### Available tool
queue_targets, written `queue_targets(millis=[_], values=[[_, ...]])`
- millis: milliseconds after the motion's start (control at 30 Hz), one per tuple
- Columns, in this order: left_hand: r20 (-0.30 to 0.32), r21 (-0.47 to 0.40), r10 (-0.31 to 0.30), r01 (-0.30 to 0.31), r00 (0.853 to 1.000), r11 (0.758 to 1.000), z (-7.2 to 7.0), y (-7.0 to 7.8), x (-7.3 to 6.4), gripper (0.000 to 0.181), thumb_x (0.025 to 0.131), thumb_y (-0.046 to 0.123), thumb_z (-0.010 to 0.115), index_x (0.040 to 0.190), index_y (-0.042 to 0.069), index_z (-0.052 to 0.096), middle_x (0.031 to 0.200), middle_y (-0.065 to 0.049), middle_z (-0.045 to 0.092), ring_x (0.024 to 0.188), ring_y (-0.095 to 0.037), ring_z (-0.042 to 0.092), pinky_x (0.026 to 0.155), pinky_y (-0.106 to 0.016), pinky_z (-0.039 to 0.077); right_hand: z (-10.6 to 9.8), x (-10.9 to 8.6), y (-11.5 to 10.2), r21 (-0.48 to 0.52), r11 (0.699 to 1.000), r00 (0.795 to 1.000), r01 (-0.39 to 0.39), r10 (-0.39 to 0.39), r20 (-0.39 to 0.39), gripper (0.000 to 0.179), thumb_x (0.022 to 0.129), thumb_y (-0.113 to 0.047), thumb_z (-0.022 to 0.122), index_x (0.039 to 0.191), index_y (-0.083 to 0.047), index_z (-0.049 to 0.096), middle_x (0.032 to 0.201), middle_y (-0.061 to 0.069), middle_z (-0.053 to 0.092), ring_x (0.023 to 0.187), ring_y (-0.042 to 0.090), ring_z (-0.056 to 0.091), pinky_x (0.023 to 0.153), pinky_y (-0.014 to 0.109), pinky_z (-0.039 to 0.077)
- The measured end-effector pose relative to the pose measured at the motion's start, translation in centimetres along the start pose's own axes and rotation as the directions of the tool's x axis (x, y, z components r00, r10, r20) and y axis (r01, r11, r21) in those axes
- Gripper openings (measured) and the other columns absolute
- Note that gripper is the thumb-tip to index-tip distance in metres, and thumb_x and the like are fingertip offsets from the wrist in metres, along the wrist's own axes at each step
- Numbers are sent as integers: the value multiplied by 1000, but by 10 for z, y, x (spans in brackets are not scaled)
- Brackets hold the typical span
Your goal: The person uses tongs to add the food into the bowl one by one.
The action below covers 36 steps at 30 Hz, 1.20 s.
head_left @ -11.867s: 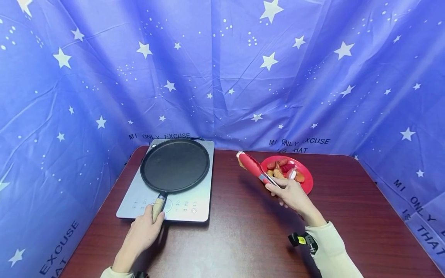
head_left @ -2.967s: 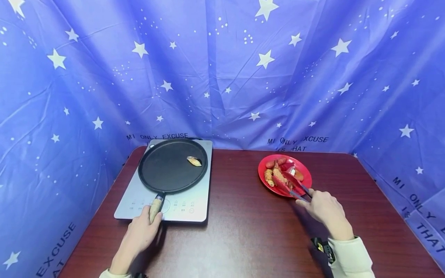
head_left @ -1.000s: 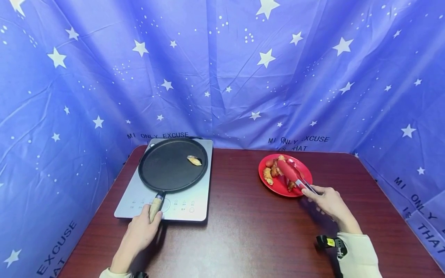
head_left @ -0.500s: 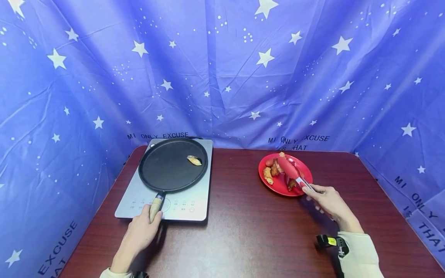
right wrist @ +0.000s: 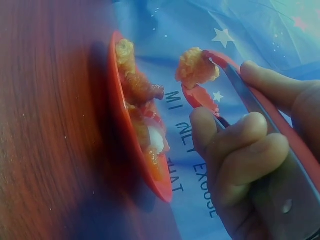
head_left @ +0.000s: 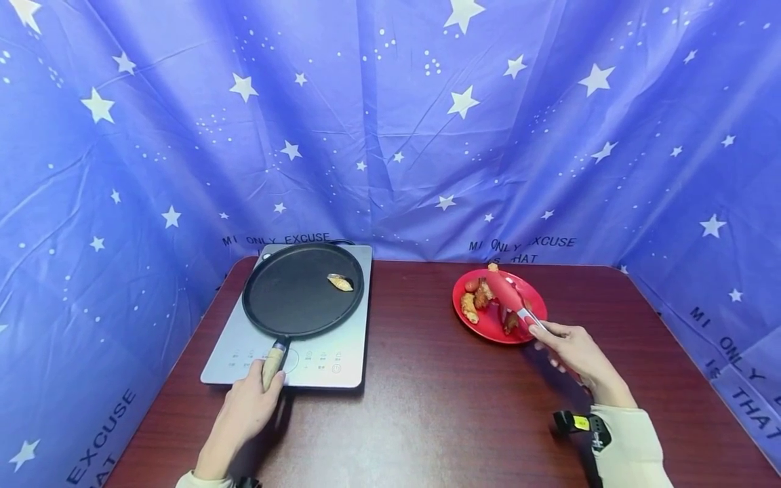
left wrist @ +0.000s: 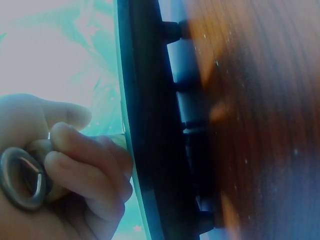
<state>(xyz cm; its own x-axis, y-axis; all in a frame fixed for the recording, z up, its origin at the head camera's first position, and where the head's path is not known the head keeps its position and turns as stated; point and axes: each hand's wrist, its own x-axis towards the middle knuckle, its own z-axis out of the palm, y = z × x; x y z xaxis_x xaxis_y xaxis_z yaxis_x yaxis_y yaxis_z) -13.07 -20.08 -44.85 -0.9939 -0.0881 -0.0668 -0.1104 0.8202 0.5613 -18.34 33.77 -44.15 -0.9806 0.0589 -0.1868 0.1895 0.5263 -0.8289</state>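
Note:
My left hand (head_left: 247,407) grips the wooden handle (head_left: 273,366) of a flat black pan (head_left: 293,291). In the left wrist view, fingers curl round that handle beside its metal ring (left wrist: 22,177). A small yellow, dark-edged food piece (head_left: 339,282) lies at the pan's right side. My right hand (head_left: 573,352) holds red-tipped metal tongs (head_left: 509,295) above a red plate (head_left: 537,305). Between the tong tips, in the right wrist view, is a golden, crumbly-coated piece of fried food (right wrist: 196,68), clear of the plate. Several other foods stay on the plate, including a browned drumstick-like piece (right wrist: 142,89).
The pan sits on a silver induction cooker (head_left: 342,376) with touch controls, at the left of the dark wood table (head_left: 421,407). A blue star-patterned curtain (head_left: 403,135) encloses the back and both sides. A black cable (head_left: 343,241) shows behind the cooker.
The yellow piece came onto the pan between the first two frames. The tongs, spread over the plate 3 seconds ago, have since pinched the fried piece and raised it. The left hand stays put.

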Motion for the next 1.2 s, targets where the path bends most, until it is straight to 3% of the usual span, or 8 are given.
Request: queue_targets(millis=[700,1200], values=[[2,-3,-10,10,1000,1000,-1,1,0,38,95,32,50,114,0,44,63,-8,47,55,-22,48,49,-36,37,10,-4,-15,45,998,999,35,-36,20,62,91,-44,59,131,3,49,86,19,61,51,16,48,44,30,42],[-5,-9,2,-2,1000,1000,0,0,-1,37,95,31,50,114,-1,44,62,-7,47,54,-22,48,49,-35,38,21,-1,-38,131,991,998,24,-30,49,62,90,-42,62,133,1,49,83,12,61,50,15,47,44,29,41]])
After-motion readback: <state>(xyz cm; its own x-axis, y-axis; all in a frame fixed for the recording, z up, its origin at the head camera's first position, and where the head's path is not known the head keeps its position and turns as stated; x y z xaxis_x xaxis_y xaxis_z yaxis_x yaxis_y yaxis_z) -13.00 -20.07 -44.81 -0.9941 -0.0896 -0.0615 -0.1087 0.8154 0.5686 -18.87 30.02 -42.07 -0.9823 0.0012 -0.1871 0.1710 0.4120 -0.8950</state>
